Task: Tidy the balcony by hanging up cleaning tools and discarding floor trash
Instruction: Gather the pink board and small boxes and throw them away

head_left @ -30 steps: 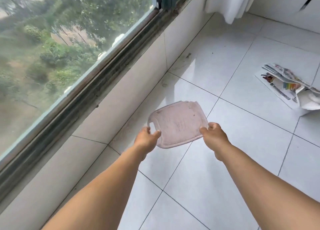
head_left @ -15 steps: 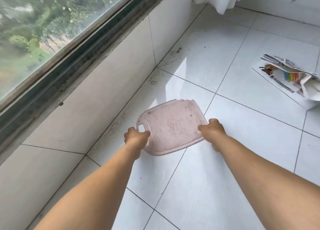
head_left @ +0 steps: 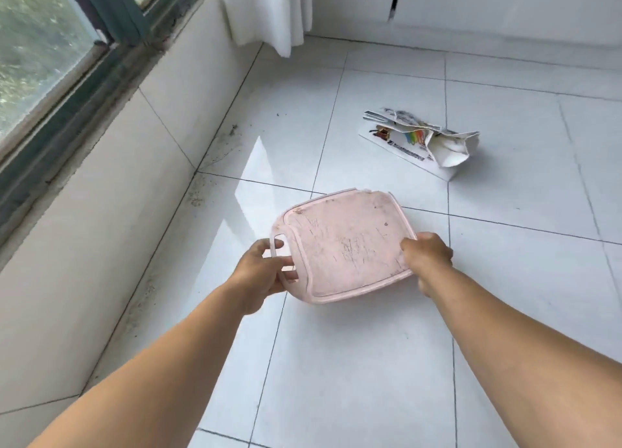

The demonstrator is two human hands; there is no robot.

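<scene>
A scratched pink plastic board (head_left: 346,245) with a handle slot at its left end is held nearly flat above the white tiled floor (head_left: 353,363). My left hand (head_left: 261,274) grips the handle end, fingers through the slot. The board's right edge is pinched by my right hand (head_left: 429,255). The far edge of the board looks chipped. A crumpled printed paper package (head_left: 420,141) lies on the floor beyond the board, to the right.
A low tiled wall (head_left: 111,191) under a dark-framed window (head_left: 50,43) runs along the left. A white curtain (head_left: 269,9) hangs at the far corner. Dirt specks lie along the wall base (head_left: 218,144). A white wall closes the far side.
The view has swung right and down along the floor. Both hands still hold the pink board, which now appears closer and larger, with the paper package nearer the centre.
</scene>
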